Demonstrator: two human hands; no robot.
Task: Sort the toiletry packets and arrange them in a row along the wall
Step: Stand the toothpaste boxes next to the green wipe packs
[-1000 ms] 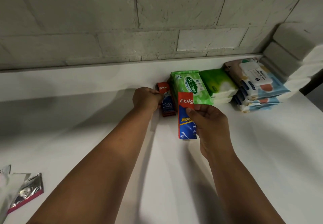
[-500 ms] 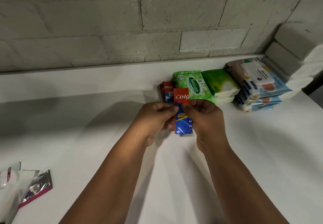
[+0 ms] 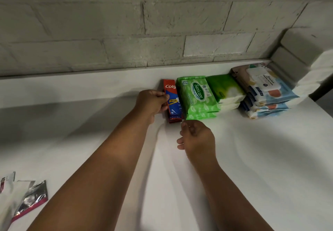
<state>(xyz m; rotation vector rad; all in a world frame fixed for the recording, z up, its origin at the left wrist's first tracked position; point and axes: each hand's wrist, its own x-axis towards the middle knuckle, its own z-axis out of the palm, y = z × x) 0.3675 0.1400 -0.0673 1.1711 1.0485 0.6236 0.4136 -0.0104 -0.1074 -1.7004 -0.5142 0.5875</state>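
Our left hand [image 3: 153,102] pinches the toothpaste packet [image 3: 172,98] lying just left of the green wipes pack [image 3: 197,96] near the wall; our right hand [image 3: 197,138] hovers relaxed, holding nothing

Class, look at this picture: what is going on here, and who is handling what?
A person is sorting toiletry packets into a row along the grey block wall. The left hand holds a red and blue Colgate toothpaste packet on top of a similar one, beside the bright green Sanicare wipes pack. The right hand hovers just in front, holding nothing. Further right lie a green and white pack and stacked blue wipes packs. Silvery foil sachets wait unsorted at the near left.
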